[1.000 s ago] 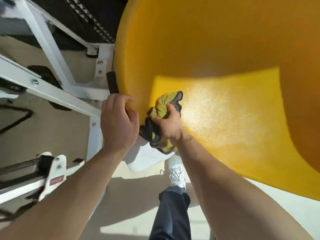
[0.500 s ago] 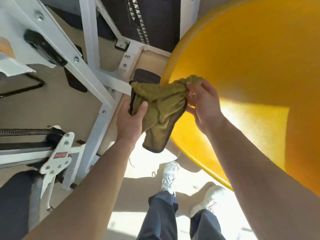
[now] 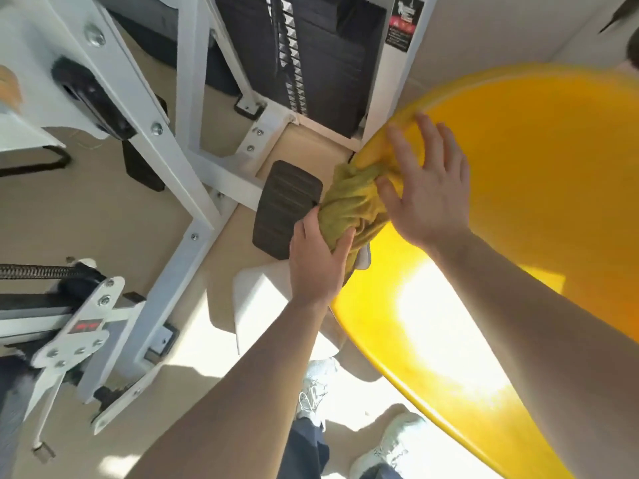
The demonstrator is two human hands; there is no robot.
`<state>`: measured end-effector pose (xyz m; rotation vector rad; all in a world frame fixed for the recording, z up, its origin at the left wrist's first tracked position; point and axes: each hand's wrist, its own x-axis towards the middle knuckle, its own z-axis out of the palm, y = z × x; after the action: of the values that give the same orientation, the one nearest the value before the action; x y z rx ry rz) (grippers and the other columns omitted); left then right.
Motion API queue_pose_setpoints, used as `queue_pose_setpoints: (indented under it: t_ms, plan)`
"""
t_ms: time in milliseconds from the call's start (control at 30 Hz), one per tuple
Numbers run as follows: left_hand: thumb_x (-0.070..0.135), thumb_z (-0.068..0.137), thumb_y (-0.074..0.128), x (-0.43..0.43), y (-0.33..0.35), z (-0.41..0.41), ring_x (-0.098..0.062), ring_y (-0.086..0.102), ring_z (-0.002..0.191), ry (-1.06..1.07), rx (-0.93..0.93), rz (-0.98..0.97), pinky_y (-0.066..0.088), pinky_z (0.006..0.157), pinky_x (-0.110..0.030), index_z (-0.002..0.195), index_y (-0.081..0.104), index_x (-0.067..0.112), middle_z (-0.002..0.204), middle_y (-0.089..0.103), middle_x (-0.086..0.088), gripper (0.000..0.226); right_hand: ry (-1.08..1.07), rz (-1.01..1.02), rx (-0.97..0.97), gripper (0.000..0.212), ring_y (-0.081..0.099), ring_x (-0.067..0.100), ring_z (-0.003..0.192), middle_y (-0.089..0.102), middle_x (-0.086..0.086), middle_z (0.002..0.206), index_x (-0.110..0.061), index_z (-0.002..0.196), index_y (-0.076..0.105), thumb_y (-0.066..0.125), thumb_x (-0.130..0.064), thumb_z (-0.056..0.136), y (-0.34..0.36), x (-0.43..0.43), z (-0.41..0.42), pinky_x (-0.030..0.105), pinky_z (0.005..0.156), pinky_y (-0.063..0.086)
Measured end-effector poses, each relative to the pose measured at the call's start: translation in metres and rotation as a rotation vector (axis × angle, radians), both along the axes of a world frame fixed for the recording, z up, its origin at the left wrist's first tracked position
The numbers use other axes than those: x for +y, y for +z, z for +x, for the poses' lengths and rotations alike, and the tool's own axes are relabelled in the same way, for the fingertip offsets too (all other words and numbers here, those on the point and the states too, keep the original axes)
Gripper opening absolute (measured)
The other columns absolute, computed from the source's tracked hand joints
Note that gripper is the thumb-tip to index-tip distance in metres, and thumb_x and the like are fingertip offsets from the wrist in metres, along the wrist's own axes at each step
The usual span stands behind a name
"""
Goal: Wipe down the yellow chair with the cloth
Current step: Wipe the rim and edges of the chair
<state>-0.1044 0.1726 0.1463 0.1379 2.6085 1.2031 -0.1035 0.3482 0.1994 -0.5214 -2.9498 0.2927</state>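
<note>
The yellow chair [image 3: 539, 209] fills the right side of the view, its smooth curved shell tilted so the rim runs from the top right down toward the bottom edge, with a bright patch of sunlight on its lower part. To the left stands a white metal gym frame [image 3: 193, 188] with a black weight stack [image 3: 311, 60] behind it and a black ribbed pad [image 3: 285, 209] just beside the chair's rim, all on a pale floor [image 3: 76, 216]. A second ago the cloth was bunched in the right hand alone on the sunlit surface while the left hand gripped the rim; half a second ago both hands had lifted it clear and were opening it out between them. Now the cloth [image 3: 349, 205], olive-green and gathered into a loose roll, is draped over the chair's left rim, touching it. The right hand [image 3: 427, 188] lies flat on the inner face near the rim, fingers spread, thumb pressing the cloth's upper end against the shell. The left hand [image 3: 316, 261] closes around the lower end from outside, fingers curled and thumb clamped on the fabric. This looks like a shift from wiping the broad face to working the edge, which suggests the inner surface near here is done and the rim is next. White shoes [image 3: 390, 444] show below.
</note>
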Motion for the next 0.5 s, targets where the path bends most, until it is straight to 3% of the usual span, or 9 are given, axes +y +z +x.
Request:
queue_pose_setpoints:
  t_ms: [67, 133, 333, 500]
  plan:
    - [0.052, 0.094, 0.055, -0.005, -0.003, -0.002, -0.019, 0.052, 0.119, -0.032, 0.032, -0.025, 0.045, 0.098, -0.032, 0.14, 0.042, 0.014, 0.131, 0.053, -0.004, 0.061, 0.094, 0.075, -0.009, 0.058, 0.017, 0.037, 0.151, 0.02, 0.008, 0.165, -0.03, 0.154, 0.031, 0.033, -0.053, 0.101, 0.001, 0.024, -0.015, 0.056, 0.119, 0.019]
    - [0.058, 0.094, 0.048, -0.013, -0.009, -0.003, -0.02, 0.053, 0.118, -0.088, 0.032, -0.047, 0.043, 0.093, -0.027, 0.14, 0.042, 0.015, 0.132, 0.053, -0.004, 0.064, 0.031, 0.112, 0.046, 0.055, 0.02, 0.036, 0.15, 0.024, 0.008, 0.164, -0.028, 0.152, 0.036, 0.028, -0.051, 0.103, 0.003, 0.051, -0.03, 0.055, 0.119, 0.017]
    - [0.075, 0.09, 0.022, 0.003, -0.006, -0.011, -0.029, 0.06, 0.106, -0.071, 0.131, -0.142, 0.052, 0.086, -0.04, 0.13, 0.05, 0.006, 0.119, 0.06, -0.011, 0.084, -0.001, 0.063, 0.146, 0.047, 0.024, 0.045, 0.146, 0.039, 0.018, 0.154, -0.017, 0.148, 0.042, 0.04, -0.025, 0.102, -0.009, 0.078, -0.041, 0.048, 0.121, 0.021]
    - [0.074, 0.087, 0.026, 0.031, 0.016, -0.041, -0.027, 0.062, 0.099, -0.157, 0.281, -0.323, 0.049, 0.078, -0.032, 0.123, 0.052, 0.005, 0.111, 0.064, -0.01, 0.082, -0.033, 0.092, 0.112, 0.046, 0.024, 0.04, 0.147, 0.039, 0.008, 0.154, -0.024, 0.148, 0.041, 0.04, -0.025, 0.101, -0.005, 0.079, -0.044, 0.052, 0.107, 0.039]
